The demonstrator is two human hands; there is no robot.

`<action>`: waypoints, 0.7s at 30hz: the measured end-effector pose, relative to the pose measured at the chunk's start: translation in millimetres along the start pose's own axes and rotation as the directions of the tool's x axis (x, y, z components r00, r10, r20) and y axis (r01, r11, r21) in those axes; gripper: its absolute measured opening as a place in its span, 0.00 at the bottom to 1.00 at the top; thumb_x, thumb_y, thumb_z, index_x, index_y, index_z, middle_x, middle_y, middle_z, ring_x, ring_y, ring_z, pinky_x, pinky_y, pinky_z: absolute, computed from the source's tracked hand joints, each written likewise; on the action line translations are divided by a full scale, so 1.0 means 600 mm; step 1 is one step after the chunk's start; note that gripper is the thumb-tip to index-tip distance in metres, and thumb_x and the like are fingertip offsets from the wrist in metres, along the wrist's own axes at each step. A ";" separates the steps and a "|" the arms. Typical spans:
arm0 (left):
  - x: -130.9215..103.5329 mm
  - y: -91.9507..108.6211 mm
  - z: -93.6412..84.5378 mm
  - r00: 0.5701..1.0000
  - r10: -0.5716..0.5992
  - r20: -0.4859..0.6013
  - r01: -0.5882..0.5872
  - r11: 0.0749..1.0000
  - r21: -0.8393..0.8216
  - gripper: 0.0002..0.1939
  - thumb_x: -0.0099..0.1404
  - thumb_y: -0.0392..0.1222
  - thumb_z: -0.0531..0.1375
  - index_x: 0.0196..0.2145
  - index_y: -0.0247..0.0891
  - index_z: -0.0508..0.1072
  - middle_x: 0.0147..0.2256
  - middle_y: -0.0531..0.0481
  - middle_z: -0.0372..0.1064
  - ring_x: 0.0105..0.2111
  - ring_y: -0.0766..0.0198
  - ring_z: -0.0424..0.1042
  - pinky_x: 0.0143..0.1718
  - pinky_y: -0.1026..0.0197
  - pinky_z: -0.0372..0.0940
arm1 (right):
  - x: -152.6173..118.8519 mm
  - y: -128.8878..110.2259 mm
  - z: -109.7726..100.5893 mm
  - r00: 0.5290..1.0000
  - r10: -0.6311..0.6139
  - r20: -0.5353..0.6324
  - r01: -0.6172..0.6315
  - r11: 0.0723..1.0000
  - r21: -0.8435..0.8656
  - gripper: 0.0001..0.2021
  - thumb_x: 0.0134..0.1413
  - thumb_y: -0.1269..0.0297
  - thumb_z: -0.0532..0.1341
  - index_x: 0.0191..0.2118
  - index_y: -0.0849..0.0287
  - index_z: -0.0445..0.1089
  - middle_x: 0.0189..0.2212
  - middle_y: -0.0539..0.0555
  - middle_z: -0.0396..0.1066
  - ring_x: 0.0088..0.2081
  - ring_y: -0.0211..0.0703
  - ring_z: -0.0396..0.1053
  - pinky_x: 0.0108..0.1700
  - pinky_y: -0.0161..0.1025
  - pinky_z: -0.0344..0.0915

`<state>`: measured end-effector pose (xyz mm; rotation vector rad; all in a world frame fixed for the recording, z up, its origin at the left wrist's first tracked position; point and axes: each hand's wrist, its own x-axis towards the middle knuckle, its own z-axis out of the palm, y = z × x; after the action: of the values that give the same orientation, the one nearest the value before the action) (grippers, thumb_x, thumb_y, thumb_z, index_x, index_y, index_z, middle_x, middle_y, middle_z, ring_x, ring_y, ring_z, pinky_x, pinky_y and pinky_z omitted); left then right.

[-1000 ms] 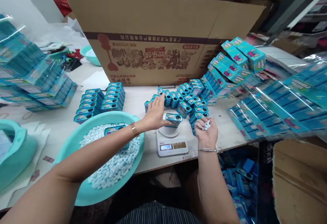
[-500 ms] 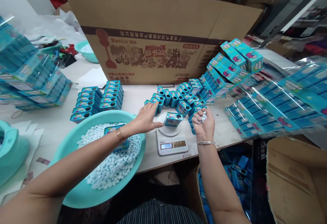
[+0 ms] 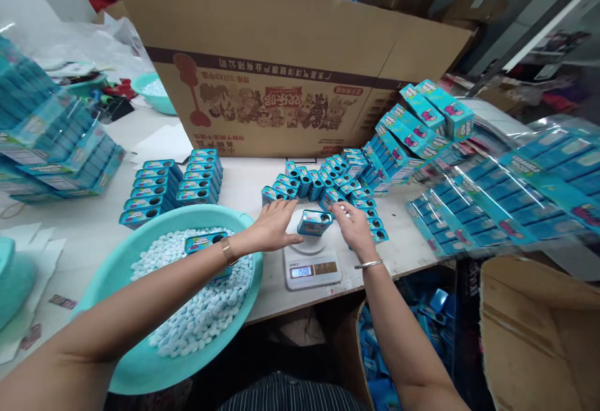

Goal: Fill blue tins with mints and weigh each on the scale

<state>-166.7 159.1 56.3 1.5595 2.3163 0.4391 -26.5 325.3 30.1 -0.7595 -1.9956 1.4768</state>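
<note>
A small blue tin (image 3: 314, 223) with a round hole in its top stands on the white digital scale (image 3: 312, 270), whose display reads 150.8. My left hand (image 3: 274, 227) is open just left of the tin, fingers stretched out and thumb close to its side. At the tin's right end is my right hand (image 3: 350, 227), closed around white candies, with a few showing at the fingertips by the hole. Under my left forearm, a teal basin (image 3: 107, 273) holds many white candies (image 3: 187, 311); another blue tin (image 3: 204, 242) lies on them, partly hidden by the arm.
Two rows of blue tins (image 3: 199, 177) stand behind the basin. More tins (image 3: 300, 180) crowd behind the scale, before a large cardboard box (image 3: 281, 42). Packed display boxes (image 3: 492, 186) pile up right and left. Below the table edge, an open carton (image 3: 375, 348) contains blue tins.
My right hand has moved left and inward with the candies, from beside the scale to the tin's hole. My left hand stays beside the tin. The scale reading is the same.
</note>
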 end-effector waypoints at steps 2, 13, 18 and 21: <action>0.002 0.008 0.000 1.000 0.003 0.020 -0.003 1.000 0.009 0.41 0.57 0.53 0.64 0.62 0.36 0.53 0.61 0.33 0.56 0.60 0.41 0.57 0.58 0.44 0.55 | -0.002 -0.003 0.002 0.998 -0.053 0.045 0.064 0.949 -0.310 0.13 0.55 0.52 0.59 0.29 0.56 0.73 0.16 0.46 0.63 0.20 0.36 0.56 0.25 0.35 0.51; 0.007 0.011 0.006 0.999 -0.002 0.039 0.002 1.000 0.005 0.40 0.57 0.52 0.63 0.62 0.35 0.53 0.62 0.32 0.54 0.61 0.39 0.56 0.58 0.42 0.55 | 0.000 0.014 0.004 0.990 -0.114 0.079 0.138 0.848 -0.511 0.16 0.59 0.51 0.55 0.39 0.53 0.76 0.29 0.53 0.77 0.28 0.44 0.69 0.32 0.37 0.59; 0.011 0.007 0.012 1.000 -0.010 0.019 0.010 1.000 -0.018 0.40 0.56 0.52 0.64 0.61 0.36 0.55 0.61 0.32 0.56 0.60 0.38 0.57 0.58 0.40 0.55 | 0.002 0.012 0.008 0.987 -0.135 0.082 0.158 0.862 -0.482 0.16 0.59 0.51 0.55 0.39 0.52 0.76 0.32 0.53 0.77 0.31 0.45 0.71 0.35 0.38 0.60; 0.010 0.005 0.012 1.000 -0.001 0.005 0.001 1.000 -0.028 0.41 0.55 0.53 0.64 0.61 0.37 0.55 0.62 0.33 0.56 0.60 0.38 0.56 0.58 0.39 0.55 | 0.003 0.007 0.013 0.981 -0.171 0.089 0.193 0.860 -0.473 0.14 0.58 0.52 0.56 0.38 0.50 0.76 0.34 0.53 0.78 0.34 0.46 0.71 0.37 0.38 0.61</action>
<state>-163.4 166.4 50.4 1.5449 2.2977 0.4649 -33.0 322.4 24.5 -0.7067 -2.4315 0.8989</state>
